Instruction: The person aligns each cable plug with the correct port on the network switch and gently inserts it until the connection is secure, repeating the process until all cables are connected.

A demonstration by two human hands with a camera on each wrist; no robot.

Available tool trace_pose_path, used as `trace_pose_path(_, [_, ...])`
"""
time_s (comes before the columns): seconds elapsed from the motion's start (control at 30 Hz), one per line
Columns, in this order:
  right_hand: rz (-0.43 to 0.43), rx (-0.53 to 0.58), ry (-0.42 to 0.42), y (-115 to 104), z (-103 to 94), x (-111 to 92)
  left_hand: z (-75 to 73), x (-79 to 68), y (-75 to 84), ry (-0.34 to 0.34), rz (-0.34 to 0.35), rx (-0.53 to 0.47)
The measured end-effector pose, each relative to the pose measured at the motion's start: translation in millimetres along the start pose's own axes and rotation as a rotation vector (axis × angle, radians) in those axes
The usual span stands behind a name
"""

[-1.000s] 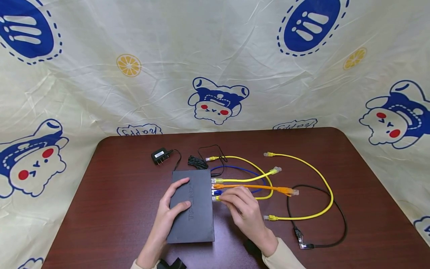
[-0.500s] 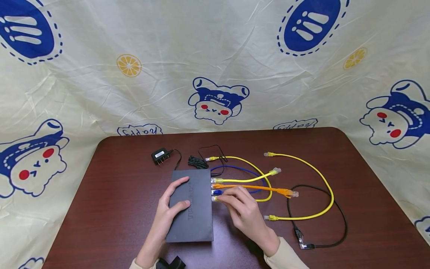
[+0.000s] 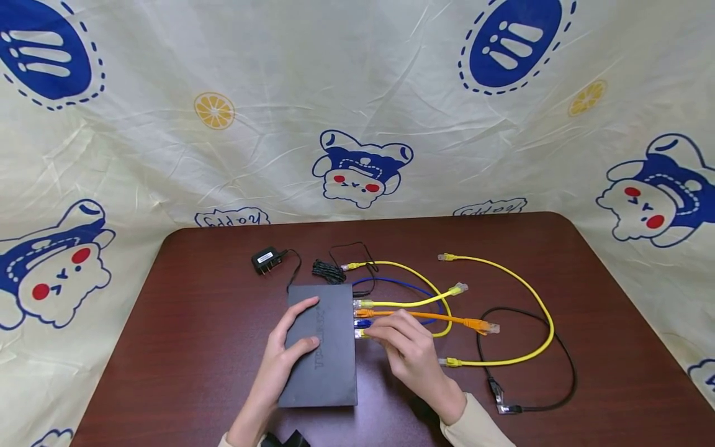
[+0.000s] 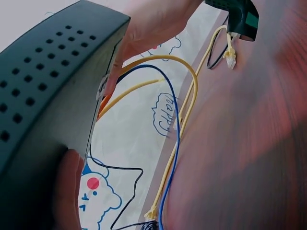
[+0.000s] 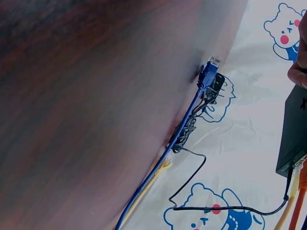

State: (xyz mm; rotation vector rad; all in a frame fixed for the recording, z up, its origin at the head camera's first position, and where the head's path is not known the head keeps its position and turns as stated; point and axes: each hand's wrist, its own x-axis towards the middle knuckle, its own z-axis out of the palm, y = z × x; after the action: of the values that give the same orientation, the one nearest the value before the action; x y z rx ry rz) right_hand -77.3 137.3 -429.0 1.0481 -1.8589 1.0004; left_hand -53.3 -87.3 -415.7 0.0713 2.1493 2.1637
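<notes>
My left hand (image 3: 285, 347) grips the dark grey network switch (image 3: 326, 379) from its left side, thumb and a finger on its top. The vented side of the switch (image 4: 53, 72) shows in the left wrist view, raised off the table. At the right edge of the switch, my right hand (image 3: 410, 354) pinches a yellow network cable close behind its plug (image 3: 360, 334), which sits at the port nearest me. Beside it along that edge are a blue plug (image 3: 363, 323), an orange cable (image 3: 424, 316) and another yellow cable (image 3: 402, 304).
Behind the switch lie a black power adapter (image 3: 267, 259) and its bundled cord (image 3: 328, 271). A loose yellow cable (image 3: 544, 310) and a black cable (image 3: 571, 354) rest at the right. The blue cable's free plug (image 5: 208, 74) shows in the right wrist view.
The switch and both hands have shifted only very slightly, a little right and toward me since half a second ago. The grips look unchanged.
</notes>
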Motion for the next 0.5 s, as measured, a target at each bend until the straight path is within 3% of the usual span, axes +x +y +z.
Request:
trace_pose_path(0.33, [-0.048,0.011,0.027,0.3,2.0,3.6,3.5,-0.6,1.5,0.003,0.016,0.002])
trace_pose_path(0.5, [-0.017,0.012,0.009,2.3,3.2,-0.1,4.0,0.0,1.1,0.009,0.015,0.007])
